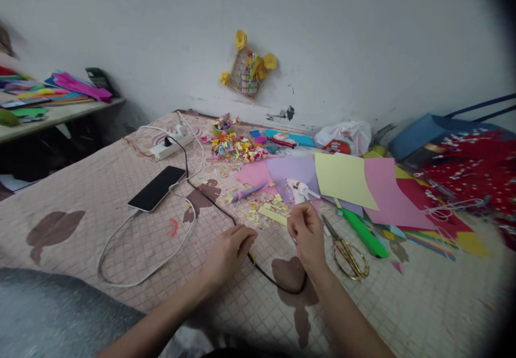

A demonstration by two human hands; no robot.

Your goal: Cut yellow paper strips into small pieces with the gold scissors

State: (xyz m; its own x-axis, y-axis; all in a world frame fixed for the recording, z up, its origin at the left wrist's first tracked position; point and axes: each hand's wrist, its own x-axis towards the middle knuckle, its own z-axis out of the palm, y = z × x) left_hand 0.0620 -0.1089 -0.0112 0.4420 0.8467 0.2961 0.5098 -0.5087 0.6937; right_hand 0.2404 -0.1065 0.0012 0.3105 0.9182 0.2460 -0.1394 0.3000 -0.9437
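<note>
Fingers (pixel 244 234) curl, open gap between hands (pixel 308 234).

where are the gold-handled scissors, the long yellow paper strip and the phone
Gold-handled scissors (pixel 344 248), head view: the gold handles, near the blades.
Long yellow paper strip (pixel 273 216), head view: middle of its face.
Phone (pixel 157 188), head view: middle of the dark screen.

The left forearm (pixel 173 307) slants toward two o'clock, the left hand (pixel 229 249) back-up with bent fingers aimed near three. The right forearm (pixel 346 307) slants toward eleven, the right hand (pixel 308 234) curled, its grip unclear. The hands are apart.
</note>
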